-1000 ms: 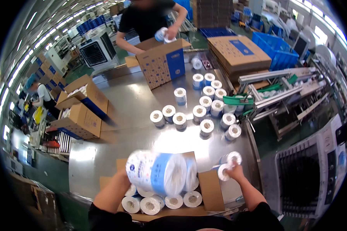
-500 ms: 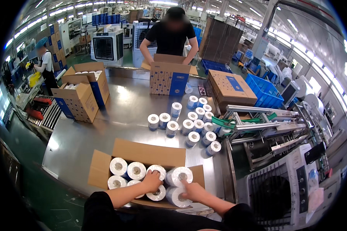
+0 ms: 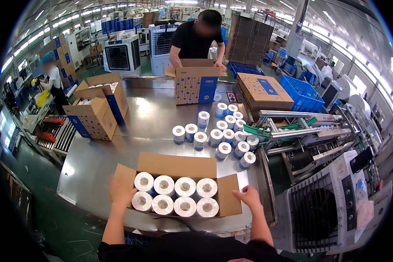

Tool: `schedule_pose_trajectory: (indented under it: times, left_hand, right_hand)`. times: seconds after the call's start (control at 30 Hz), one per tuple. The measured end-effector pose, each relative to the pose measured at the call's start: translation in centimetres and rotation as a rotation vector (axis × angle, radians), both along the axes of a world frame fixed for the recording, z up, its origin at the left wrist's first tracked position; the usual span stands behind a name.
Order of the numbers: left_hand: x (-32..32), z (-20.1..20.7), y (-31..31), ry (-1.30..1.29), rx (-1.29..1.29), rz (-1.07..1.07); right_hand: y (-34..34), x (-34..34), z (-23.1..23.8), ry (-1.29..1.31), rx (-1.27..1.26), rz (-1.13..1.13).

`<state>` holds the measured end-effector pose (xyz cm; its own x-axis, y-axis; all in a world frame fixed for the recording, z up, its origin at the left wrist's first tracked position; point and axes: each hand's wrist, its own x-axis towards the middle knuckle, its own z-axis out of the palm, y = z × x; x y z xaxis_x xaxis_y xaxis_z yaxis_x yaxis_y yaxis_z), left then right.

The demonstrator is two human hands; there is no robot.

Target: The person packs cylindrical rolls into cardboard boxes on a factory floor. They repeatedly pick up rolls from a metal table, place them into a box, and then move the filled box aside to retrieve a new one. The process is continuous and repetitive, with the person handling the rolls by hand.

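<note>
Head view: the brown open-topped cardboard box point(image 3: 177, 166) is standing at lower centre, containing eight white cylindrical rolls point(image 3: 185, 186); at lower left, the blurred left hand point(image 3: 123, 188) is overlapping the left flap point(image 3: 126, 170), grip indeterminable; at lower right, the part-curled right hand point(image 3: 249, 197) is meeting the right flap point(image 3: 228, 196), pinch indeterminable.

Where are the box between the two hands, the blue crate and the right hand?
Box point(image 3: 177, 165): head view, raised far flap.
Blue crate point(image 3: 309, 105): head view, near wall.
Right hand point(image 3: 249, 198): head view, near thumb's base.

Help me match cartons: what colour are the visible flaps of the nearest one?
Plain brown; the flaps show best in the head view.
</note>
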<state>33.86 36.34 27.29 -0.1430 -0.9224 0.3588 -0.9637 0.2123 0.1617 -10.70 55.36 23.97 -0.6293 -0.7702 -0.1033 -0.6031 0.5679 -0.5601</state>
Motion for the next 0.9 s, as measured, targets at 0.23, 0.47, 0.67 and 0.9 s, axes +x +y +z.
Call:
schedule_pose_trajectory:
  times: [0.23, 0.47, 0.67, 0.9]
  left_hand:
    - [0.6, 0.5, 3.0, 0.16, 0.541, -0.135]
    - [-5.1, -5.7, 1.5, 0.006, 0.461, -0.285]
    - [-15.0, -8.6, -4.0, 0.155, -0.075, -0.589]
    - [-20.3, -7.9, -8.3, -0.007, 0.144, -0.479]
  right_hand:
    - [-7.2, 8.2, -4.8, -0.626, -0.113, 0.556]
    - [-6.2, 7.4, -6.3, -0.848, -0.142, 0.239]
    - [-0.8, 10.0, -10.7, -0.477, -0.244, -0.053]
    - [-1.4, 10.6, -11.2, -0.897, -0.359, -0.012]
